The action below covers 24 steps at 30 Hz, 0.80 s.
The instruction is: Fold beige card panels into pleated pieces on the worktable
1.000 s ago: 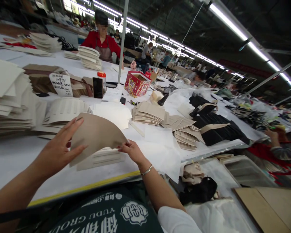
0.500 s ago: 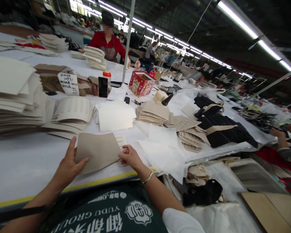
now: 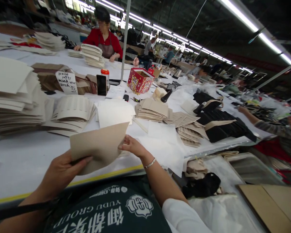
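Note:
A beige flat panel (image 3: 97, 145), slightly bowed, is held up off the table near its front edge. My left hand (image 3: 63, 170) grips its lower left side, thumb on the near face and fingers behind. At the right edge my right hand (image 3: 133, 145) pinches the panel between thumb and fingers. Beyond the panel lie white sheets (image 3: 115, 111) and a fanned stack of cream panels with raised strips (image 3: 72, 110). Part of a light piece (image 3: 124, 152) shows beneath my right hand.
A tall pile of cream panels (image 3: 12, 97) stands at the left. Beige piece stacks (image 3: 151, 110), a red box (image 3: 140, 80), a phone (image 3: 101, 85) and black material (image 3: 226, 124) lie farther back. A co-worker in red (image 3: 103, 40) sits across the table. A yellow strip (image 3: 106, 174) marks the front edge.
The beige panel has been raised from the table and tilted, its right corner now higher and its surface bowed. Both hands keep hold of it. The co-worker's hand has come down to the table.

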Available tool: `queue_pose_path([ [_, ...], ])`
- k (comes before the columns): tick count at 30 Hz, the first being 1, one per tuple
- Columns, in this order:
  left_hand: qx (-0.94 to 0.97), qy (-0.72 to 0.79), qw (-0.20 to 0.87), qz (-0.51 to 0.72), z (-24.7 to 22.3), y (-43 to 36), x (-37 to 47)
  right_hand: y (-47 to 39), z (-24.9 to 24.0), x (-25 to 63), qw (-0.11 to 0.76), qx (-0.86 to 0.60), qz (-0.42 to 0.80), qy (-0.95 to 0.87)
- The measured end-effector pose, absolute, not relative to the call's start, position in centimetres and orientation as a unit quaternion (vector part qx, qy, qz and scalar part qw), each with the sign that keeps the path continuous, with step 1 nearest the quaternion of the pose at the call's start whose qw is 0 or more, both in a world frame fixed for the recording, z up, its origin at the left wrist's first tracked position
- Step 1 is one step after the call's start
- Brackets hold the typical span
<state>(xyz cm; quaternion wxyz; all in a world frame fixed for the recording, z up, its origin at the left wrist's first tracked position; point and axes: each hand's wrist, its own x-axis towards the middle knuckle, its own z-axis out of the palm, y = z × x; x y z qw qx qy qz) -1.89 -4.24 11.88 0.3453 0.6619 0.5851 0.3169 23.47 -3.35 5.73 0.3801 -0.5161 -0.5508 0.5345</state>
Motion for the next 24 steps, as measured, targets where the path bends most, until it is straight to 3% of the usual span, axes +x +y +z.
queue_pose_path([
  [2,0.623,0.609,0.389,0.299,11.4,-3.6,-2.2,-3.6,4.4,23.8,0.346,-0.469,0.642,-0.499],
  [4,0.600,0.620,0.432,0.264,10.1,-2.6,-2.6,-4.1,3.4,24.0,0.331,-0.479,0.671,-0.460],
  [7,0.608,0.628,0.436,0.214,7.7,-1.2,-2.8,-4.5,2.8,24.3,0.339,-0.531,0.628,-0.458],
  [12,0.696,0.605,0.342,0.178,5.5,0.0,-2.2,-4.4,2.2,25.1,0.321,-0.596,0.515,-0.526],
  [17,0.710,0.577,0.362,0.179,4.9,1.3,-1.6,-4.4,1.4,25.7,0.307,-0.631,0.446,-0.556],
  [24,0.713,0.592,0.350,0.137,3.0,2.6,-1.2,-3.9,2.2,26.1,0.191,-0.652,0.363,-0.638],
])
